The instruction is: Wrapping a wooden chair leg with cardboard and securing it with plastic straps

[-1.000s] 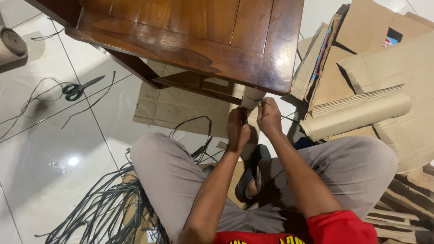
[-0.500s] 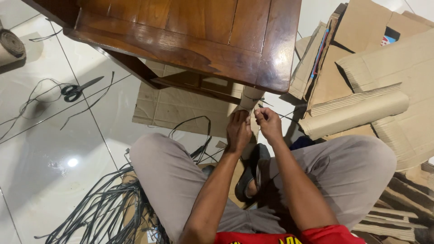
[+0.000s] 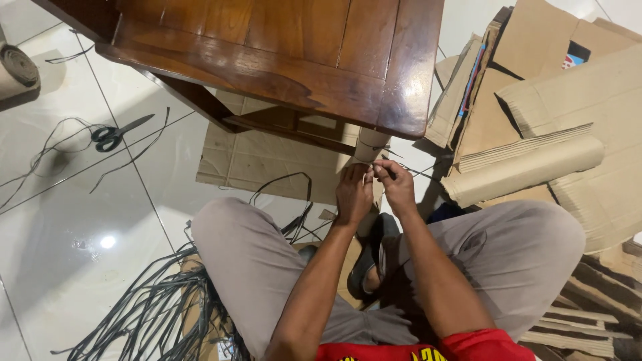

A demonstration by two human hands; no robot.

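Seated on the floor, we pinch a thin dark cord (image 3: 391,153) between closed left hand (image 3: 352,194) and right hand (image 3: 398,185), both pressed to the cardboard-wrapped table leg (image 3: 371,144) under the wooden tabletop (image 3: 281,50) to bind its padding; spare cords (image 3: 157,304) and scissors (image 3: 114,134) lie nearby.

Bright, even indoor light. An overhead lamp glares as a white spot on the glossy floor tiles (image 3: 107,241) at left. Soft shadows under the wooden table (image 3: 281,53); edges bend slightly.
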